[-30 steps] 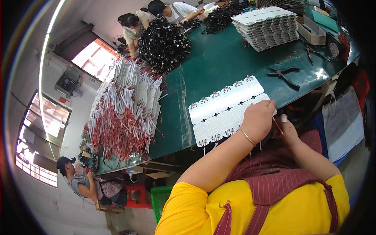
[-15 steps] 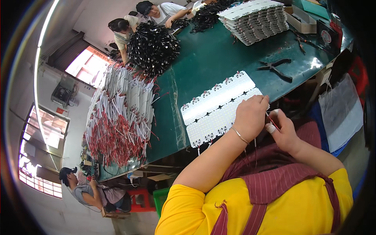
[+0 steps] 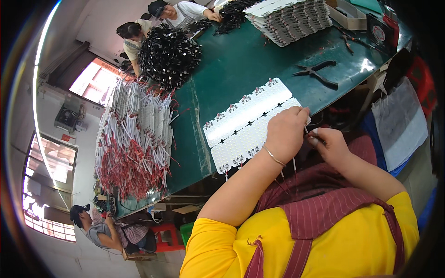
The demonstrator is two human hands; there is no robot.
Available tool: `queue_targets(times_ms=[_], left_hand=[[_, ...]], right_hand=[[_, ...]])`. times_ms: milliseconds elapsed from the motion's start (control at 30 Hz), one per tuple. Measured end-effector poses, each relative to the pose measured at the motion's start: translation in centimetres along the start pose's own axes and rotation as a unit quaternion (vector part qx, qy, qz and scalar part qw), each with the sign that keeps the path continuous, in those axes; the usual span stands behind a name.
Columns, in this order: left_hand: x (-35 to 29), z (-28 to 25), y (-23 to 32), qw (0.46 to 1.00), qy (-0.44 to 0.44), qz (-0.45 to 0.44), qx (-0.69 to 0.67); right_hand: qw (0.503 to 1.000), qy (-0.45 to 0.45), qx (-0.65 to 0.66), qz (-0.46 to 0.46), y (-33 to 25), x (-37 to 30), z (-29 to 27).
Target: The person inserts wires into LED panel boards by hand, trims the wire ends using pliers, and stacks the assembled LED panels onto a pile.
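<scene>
A white LED panel [image 3: 241, 121], made of joined boards with rows of small lights and components, lies on the green table in front of me. My left hand [image 3: 286, 132] rests over its right end, with the fingers curled at the near right corner and their tips partly hidden. Beside that corner, my right hand [image 3: 330, 146] pinches a thin wire [image 3: 306, 131] between thumb and fingers, off the table's edge. Pale tape or caps cover some of its fingertips. More wires [image 3: 295, 167] hang from the panel's near edge over my maroon apron.
Black-handled pliers [image 3: 316, 74] lie beyond my hands. A stack of white panels [image 3: 289, 23] stands at the back, near an open box [image 3: 347, 16]. White and red wired strips [image 3: 134, 139] are piled left, beside a black heap [image 3: 169, 55]. Co-workers sit at the table's far side and left end.
The whole view has shifted slightly, moving the table things left. My right hand has turned a little, its fingers closer together on the wire. A co-worker's hand at the back has moved right.
</scene>
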State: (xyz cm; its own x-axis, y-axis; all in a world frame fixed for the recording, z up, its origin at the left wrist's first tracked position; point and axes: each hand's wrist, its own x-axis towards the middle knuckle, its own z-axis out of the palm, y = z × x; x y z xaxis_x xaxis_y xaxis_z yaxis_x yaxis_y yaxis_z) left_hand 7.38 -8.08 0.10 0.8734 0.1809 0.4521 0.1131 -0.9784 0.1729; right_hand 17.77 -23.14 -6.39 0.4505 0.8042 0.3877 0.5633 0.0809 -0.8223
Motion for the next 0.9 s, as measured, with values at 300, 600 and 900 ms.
queue_targets(times_ms=[300, 600, 900], left_hand=[[0.7, -0.6, 0.0, 0.999, -0.027, -0.020, 0.000], [-0.1, -0.2, 0.3, 0.999, -0.036, -0.020, 0.016], [0.1, -0.9, -0.2, 0.998, -0.045, -0.029, 0.015]], right_hand=[[0.989, -0.021, 0.047, 0.137, 3.6, 2.3, 2.3], [0.999, -0.038, -0.008, 0.032, 3.0, 1.3, 2.6], [0.994, -0.053, 0.009, 0.098, 4.0, 3.0, 3.2]])
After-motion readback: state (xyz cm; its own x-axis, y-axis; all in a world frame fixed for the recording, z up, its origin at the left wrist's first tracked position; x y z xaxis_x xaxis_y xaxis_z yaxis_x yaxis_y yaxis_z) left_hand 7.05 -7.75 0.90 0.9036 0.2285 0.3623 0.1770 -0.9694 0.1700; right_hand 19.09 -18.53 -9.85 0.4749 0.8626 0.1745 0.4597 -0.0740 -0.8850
